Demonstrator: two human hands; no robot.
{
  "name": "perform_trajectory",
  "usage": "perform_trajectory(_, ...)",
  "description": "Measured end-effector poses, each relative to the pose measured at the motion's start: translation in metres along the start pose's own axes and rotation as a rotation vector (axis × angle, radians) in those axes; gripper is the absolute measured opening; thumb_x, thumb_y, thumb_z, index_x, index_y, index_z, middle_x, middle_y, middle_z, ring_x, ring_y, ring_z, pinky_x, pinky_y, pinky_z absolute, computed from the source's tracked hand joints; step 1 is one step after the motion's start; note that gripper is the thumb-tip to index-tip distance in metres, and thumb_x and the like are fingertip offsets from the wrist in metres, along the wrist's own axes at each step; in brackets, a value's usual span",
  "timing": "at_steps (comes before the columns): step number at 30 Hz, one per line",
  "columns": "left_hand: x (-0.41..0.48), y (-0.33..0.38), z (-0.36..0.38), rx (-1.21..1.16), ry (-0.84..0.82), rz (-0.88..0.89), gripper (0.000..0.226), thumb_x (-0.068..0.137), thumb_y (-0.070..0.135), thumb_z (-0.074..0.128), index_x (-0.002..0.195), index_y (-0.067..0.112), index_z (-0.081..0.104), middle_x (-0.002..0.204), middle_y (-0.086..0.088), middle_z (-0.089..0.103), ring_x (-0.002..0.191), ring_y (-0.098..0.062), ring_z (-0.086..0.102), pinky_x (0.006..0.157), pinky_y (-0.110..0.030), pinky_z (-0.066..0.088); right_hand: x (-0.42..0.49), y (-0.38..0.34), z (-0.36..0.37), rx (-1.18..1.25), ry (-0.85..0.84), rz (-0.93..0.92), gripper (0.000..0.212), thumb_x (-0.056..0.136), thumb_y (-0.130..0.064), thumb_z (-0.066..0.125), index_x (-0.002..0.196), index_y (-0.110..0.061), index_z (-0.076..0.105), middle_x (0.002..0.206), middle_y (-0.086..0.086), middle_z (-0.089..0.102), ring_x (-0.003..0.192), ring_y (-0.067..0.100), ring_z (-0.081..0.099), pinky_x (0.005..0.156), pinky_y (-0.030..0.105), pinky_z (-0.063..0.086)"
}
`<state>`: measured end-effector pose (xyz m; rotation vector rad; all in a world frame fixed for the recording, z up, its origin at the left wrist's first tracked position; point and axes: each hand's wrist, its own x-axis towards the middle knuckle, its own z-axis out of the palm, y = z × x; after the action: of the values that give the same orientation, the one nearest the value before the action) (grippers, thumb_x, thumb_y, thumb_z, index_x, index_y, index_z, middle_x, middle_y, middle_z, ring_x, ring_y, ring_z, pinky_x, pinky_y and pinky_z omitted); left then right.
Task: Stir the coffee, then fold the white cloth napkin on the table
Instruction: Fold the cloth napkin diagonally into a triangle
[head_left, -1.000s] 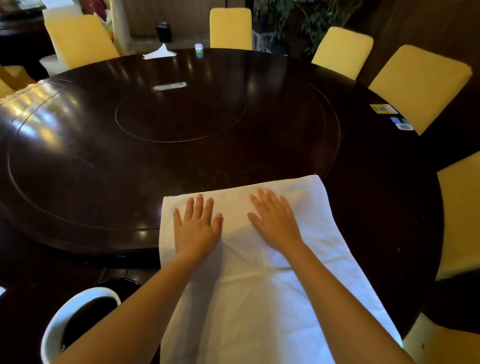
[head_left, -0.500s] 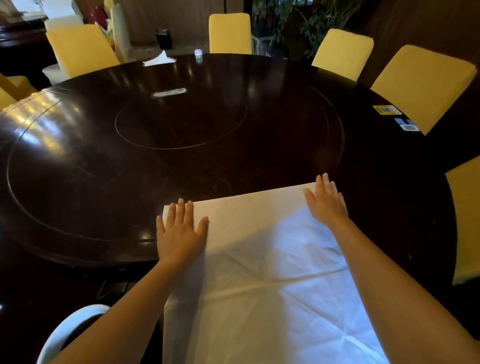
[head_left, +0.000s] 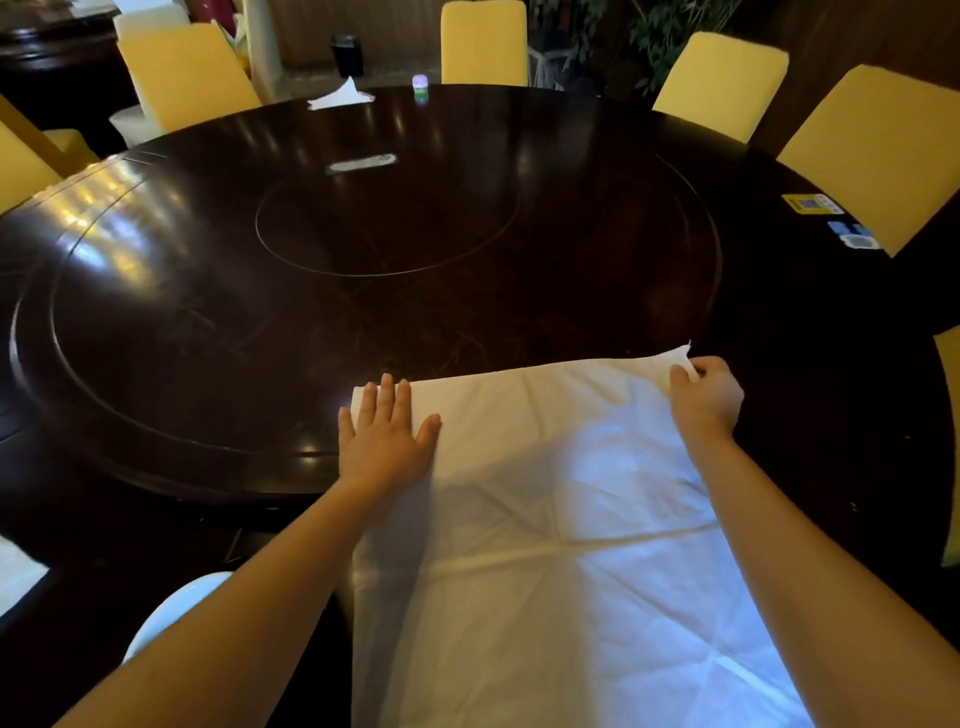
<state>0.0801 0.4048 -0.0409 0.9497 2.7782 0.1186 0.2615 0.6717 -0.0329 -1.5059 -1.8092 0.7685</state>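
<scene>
Two hands are working a white napkin (head_left: 545, 519) lying on the near side of the dark round table (head_left: 311, 312). Left hand (head_left: 387, 436) is pressing flat, fingers spread, on its far left corner; right hand (head_left: 706, 397) is pinching its far right corner, lifting it slightly.

- napkin (head_left: 561, 519) on worktop (head_left: 260, 332), near edge, centre-right
- left hand (head_left: 387, 441) on napkin's far-left corner
- right hand (head_left: 706, 395) at far-right corner
- cup (head_left: 171, 613) near-left, under left forearm
- chairs (head_left: 483, 41) behind worktop

Restaurant banquet rm: big round dark table (head_left: 208, 312) w/ lazy Susan (head_left: 387, 223), yellow-covered chairs (head_left: 483, 41) around.
</scene>
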Motion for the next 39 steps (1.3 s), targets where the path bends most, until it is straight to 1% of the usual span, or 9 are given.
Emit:
perform_trajectory(3, 0.006, -0.008, -0.018, 0.026, -0.067, 0.065, 0.063, 0.098, 0.05, 0.02, 0.15, 0.019, 0.002, 0.159, -0.002, -0.005, 0.145, -0.022, -0.005, 0.116, -0.047, 0.006, -0.022, -0.009, -0.004, 0.054, -0.045, -0.099, 0.02, 0.089, -0.01, 0.052, 0.1, 0.004, 0.06, 0.086, 0.018, 0.059, 0.081, 0.034, 0.055, 0.063, 0.03, 0.033)
perform_trajectory(6, 0.012, -0.021, -0.035, 0.073, -0.115, 0.123, 0.057, 0.1, 0.039, 0.026, 0.15, 0.016, 0.011, 0.159, -0.006, 0.004, 0.145, -0.024, 0.002, 0.114, -0.048, 0.015, -0.053, -0.012, 0.001, 0.036, -0.122, -0.211, 0.019, 0.092, -0.015, 0.051, 0.094, 0.001, 0.061, 0.078, 0.01, 0.056, 0.072, 0.029, 0.053, 0.058, 0.029, 0.031)
perform_trajectory(11, -0.001, -0.058, -0.041, 0.183, -0.052, 0.146, 0.05, 0.1, 0.037, 0.029, 0.147, 0.021, 0.022, 0.158, -0.003, 0.013, 0.145, -0.024, 0.005, 0.115, -0.045, 0.012, -0.115, -0.021, 0.009, 0.072, -0.164, -0.398, 0.019, 0.093, -0.019, 0.049, 0.08, -0.008, 0.059, 0.071, 0.005, 0.056, 0.07, 0.025, 0.054, 0.053, 0.029, 0.029)
perform_trajectory(14, -0.012, -0.075, -0.041, 0.206, -0.07, 0.183, 0.05, 0.1, 0.039, 0.027, 0.148, 0.025, 0.021, 0.157, 0.003, 0.016, 0.145, -0.02, 0.005, 0.116, -0.044, 0.01, -0.156, -0.023, 0.01, 0.056, -0.168, -0.544, 0.028, 0.088, -0.028, 0.045, 0.07, -0.01, 0.056, 0.066, 0.004, 0.054, 0.067, 0.019, 0.048, 0.058, 0.022, 0.028)
perform_trajectory(18, -0.014, -0.085, -0.048, 0.252, -0.092, 0.259, 0.052, 0.1, 0.041, 0.027, 0.148, 0.028, 0.016, 0.158, 0.004, 0.012, 0.145, -0.021, 0.002, 0.116, -0.044, 0.007, -0.196, -0.013, 0.006, 0.0, -0.226, -0.645, 0.019, 0.087, -0.025, 0.05, 0.078, -0.015, 0.063, 0.072, -0.004, 0.058, 0.07, 0.009, 0.043, 0.062, 0.017, 0.034)
perform_trajectory(24, -0.013, -0.092, -0.049, 0.274, -0.074, 0.334, 0.053, 0.098, 0.046, 0.025, 0.147, 0.028, 0.019, 0.158, -0.001, 0.011, 0.144, -0.026, 0.005, 0.116, -0.045, 0.01, -0.248, 0.013, -0.003, -0.12, -0.274, -0.783, 0.015, 0.085, -0.025, 0.049, 0.081, -0.019, 0.062, 0.071, -0.004, 0.056, 0.075, 0.016, 0.048, 0.068, 0.019, 0.03)
perform_trajectory(31, -0.012, -0.101, -0.048, 0.192, -0.074, 0.362, 0.05, 0.098, 0.046, 0.024, 0.146, 0.031, 0.02, 0.158, -0.004, 0.01, 0.144, -0.027, 0.005, 0.115, -0.046, 0.012, -0.33, 0.032, -0.021, -0.219, -0.33, -0.783, 0.008, 0.083, -0.022, 0.054, 0.085, -0.024, 0.062, 0.079, -0.005, 0.061, 0.077, 0.019, 0.056, 0.068, 0.028, 0.047)
perform_trajectory(34, -0.01, -0.103, -0.047, 0.193, -0.081, 0.365, 0.052, 0.098, 0.045, 0.023, 0.147, 0.029, 0.018, 0.158, -0.004, 0.009, 0.144, -0.027, 0.003, 0.115, -0.046, 0.01, -0.358, 0.034, -0.026, -0.241, -0.318, -0.738, 0.013, 0.082, -0.023, 0.049, 0.083, -0.025, 0.062, 0.079, -0.007, 0.061, 0.079, 0.015, 0.054, 0.071, 0.021, 0.039)
perform_trajectory(39, -0.006, -0.109, -0.045, 0.175, -0.082, 0.4, 0.053, 0.098, 0.046, 0.021, 0.148, 0.028, 0.018, 0.158, -0.006, 0.01, 0.144, -0.028, 0.003, 0.115, -0.048, 0.011, -0.392, 0.036, -0.029, -0.248, -0.292, -0.715, 0.009, 0.082, -0.02, 0.05, 0.083, -0.025, 0.057, 0.078, -0.004, 0.061, 0.078, 0.013, 0.047, 0.069, 0.02, 0.032)
